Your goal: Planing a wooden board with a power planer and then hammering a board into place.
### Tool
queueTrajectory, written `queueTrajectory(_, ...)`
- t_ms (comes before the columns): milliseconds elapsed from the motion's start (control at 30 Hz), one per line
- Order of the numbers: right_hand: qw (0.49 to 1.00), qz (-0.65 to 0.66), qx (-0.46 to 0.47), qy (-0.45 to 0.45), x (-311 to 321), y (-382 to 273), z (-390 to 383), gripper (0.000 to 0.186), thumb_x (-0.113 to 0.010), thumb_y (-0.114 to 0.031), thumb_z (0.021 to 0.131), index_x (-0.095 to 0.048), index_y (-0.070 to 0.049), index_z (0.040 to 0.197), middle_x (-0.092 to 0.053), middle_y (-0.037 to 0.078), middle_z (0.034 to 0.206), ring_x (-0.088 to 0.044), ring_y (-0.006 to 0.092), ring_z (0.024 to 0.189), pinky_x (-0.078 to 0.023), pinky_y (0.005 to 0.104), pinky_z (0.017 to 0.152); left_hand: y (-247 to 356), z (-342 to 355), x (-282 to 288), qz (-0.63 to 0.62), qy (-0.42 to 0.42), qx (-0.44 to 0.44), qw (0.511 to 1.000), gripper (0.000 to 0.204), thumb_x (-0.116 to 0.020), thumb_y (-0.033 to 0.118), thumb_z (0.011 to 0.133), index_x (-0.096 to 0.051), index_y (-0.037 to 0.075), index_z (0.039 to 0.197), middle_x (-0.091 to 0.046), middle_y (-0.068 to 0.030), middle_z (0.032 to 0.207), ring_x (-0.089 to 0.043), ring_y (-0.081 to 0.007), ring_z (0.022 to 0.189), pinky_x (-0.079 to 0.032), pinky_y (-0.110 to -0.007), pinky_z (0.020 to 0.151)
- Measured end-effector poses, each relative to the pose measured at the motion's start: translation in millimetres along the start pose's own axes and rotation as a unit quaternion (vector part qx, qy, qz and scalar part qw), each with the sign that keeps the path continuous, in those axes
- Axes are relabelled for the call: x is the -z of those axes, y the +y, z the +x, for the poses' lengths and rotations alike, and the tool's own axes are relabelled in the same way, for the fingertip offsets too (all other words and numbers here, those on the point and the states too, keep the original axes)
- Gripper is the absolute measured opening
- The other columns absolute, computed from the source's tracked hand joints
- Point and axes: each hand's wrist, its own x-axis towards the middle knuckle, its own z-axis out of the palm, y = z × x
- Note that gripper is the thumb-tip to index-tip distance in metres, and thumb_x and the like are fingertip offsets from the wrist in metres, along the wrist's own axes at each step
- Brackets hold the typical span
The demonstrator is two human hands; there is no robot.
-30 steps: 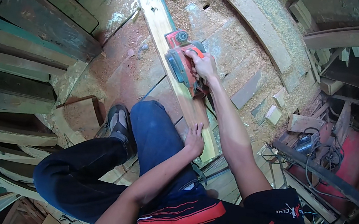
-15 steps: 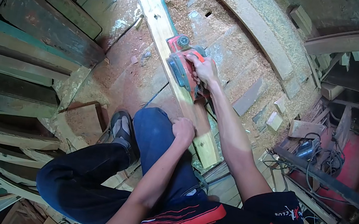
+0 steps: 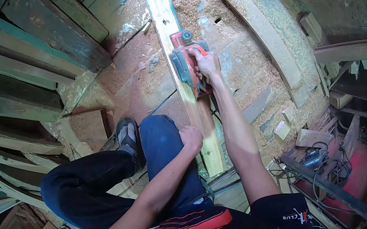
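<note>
Spread flat a second ago, the bare left hand (image 3: 191, 138) is now curled into a loose fist beside the blue-jeaned knee (image 3: 156, 132), over the near edge of one long, pale wooden board (image 3: 200, 115); whether it touches, I cannot tell. Arm stretched forward, the bare right hand (image 3: 208, 65) is clamped around the handle of one red-and-black power planer (image 3: 188, 64), sitting partway along the board, which shows dark knots and a browner patch.
</note>
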Motion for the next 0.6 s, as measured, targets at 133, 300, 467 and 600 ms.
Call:
queueTrajectory(133,0.998,0.052,0.032,0.021,-8,3,18,0.028,-0.067,-0.035,0.083,-0.071,-0.008,0.078,-0.049,0.002,0.047,-0.045,0.0102,0.036,-0.033,0.0275,0.035,1,3,-6,0.005,0.018,0.005,1.000,0.041,-0.063,0.039,0.084,-0.065,0.003,0.102,-0.065,-0.0138,0.104,-0.065,-0.0276,0.095,-0.050,-0.037,0.079)
queueTrajectory(300,0.996,0.068,0.059,0.024,-7,14,38,0.023,-0.066,-0.033,0.085,-0.073,-0.012,0.085,-0.045,-0.001,0.047,-0.040,0.0082,0.035,-0.029,0.0254,0.033,4,0,-6,0.003,0.025,-0.010,1.000,0.036,-0.061,0.037,0.085,-0.066,0.004,0.099,-0.066,-0.0127,0.101,-0.065,-0.0280,0.095,-0.049,-0.037,0.079)
queueTrajectory(467,0.993,0.113,0.035,-0.013,-7,-5,31,0.020,-0.063,-0.032,0.086,-0.073,-0.015,0.090,-0.042,-0.002,0.046,-0.037,0.0074,0.034,-0.028,0.0247,0.032,1,-8,15,0.006,0.011,-0.029,1.000,0.027,-0.059,0.028,0.085,-0.068,0.007,0.099,-0.068,-0.0098,0.101,-0.065,-0.0285,0.092,-0.049,-0.038,0.078)
queueTrajectory(600,0.993,0.115,0.020,-0.015,-9,-18,28,0.019,-0.063,-0.032,0.086,-0.072,-0.015,0.089,-0.042,-0.002,0.046,-0.038,0.0078,0.034,-0.028,0.0250,0.032,4,-12,19,0.049,0.086,-0.175,0.980,0.025,-0.058,0.020,0.081,-0.065,0.005,0.100,-0.063,-0.0097,0.099,-0.061,-0.0266,0.090,-0.045,-0.038,0.079)
